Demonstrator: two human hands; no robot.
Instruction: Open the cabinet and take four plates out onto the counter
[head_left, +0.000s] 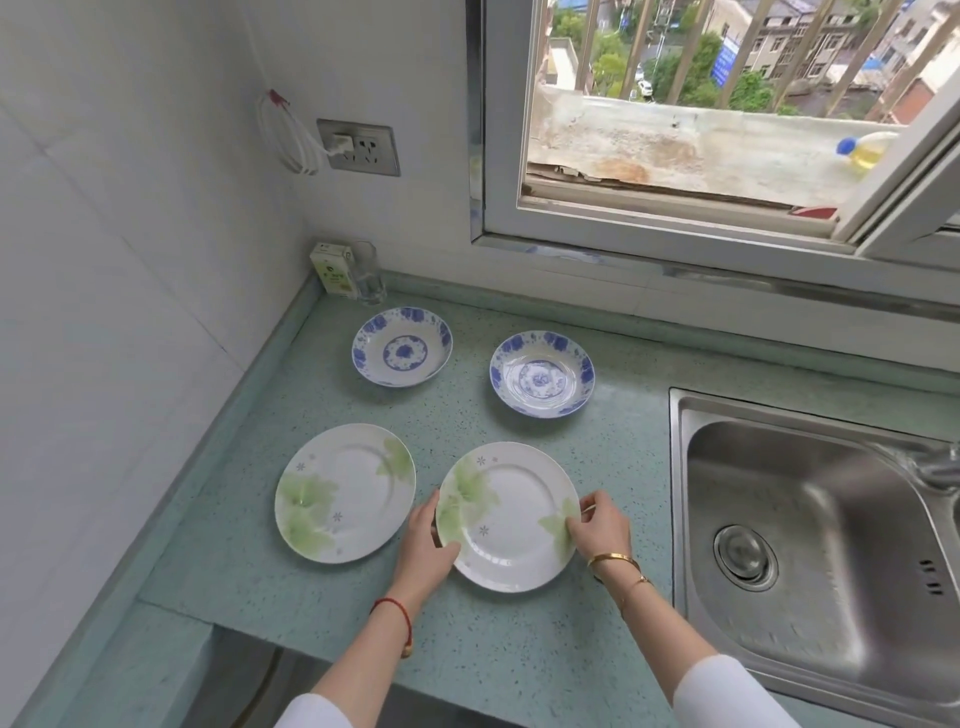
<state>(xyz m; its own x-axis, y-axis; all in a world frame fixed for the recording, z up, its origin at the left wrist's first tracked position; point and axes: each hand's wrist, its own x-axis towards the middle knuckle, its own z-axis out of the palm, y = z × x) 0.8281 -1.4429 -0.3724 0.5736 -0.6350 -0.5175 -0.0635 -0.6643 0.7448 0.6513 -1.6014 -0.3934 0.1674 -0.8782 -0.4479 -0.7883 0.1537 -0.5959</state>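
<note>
— Four plates are lying on the green speckled table (519, 665), is that so?

— Yes. Two blue-patterned deep plates, one (401, 346) at the back left and one (541, 373) at the back right, are sitting apart. A green-flowered plate (345, 492) is lying front left.

— And the other green-flowered plate (508, 517)?

— It is lying front right, just beside its twin, with both hands on it. The left hand (427, 545) is closing its grip on the left rim; the right hand (600, 527) is pinching the right rim.

— What else is showing?

— A steel sink (810, 545) is sitting to the right, and a carton (332, 270) and a glass (370, 274) are standing in the corner.
</note>
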